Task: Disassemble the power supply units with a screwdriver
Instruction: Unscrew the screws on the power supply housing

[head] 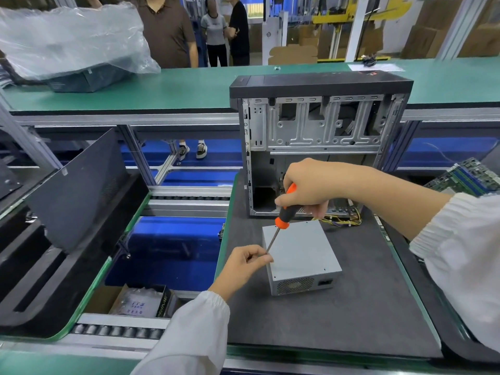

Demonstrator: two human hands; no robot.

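Steadying the tip, the left hand (244,262) fingers (261,257) are pinched round the screwdriver (281,217) shaft beside the power supply unit (303,255) on the counter (351,307); the handle is gripped above by the right hand (308,185), presumably to seat it on a corner screw.

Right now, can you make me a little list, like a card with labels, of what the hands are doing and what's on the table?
right hand: grips the screwdriver by its orange and black handle
left hand: pinches at the screwdriver's tip, by the near left corner of the box
power supply unit: grey metal box, lying flat on the dark mat, vent grille facing the camera
wires: yellow bundle behind the box
computer case: stands open behind, mostly empty
circuit board: green, far right
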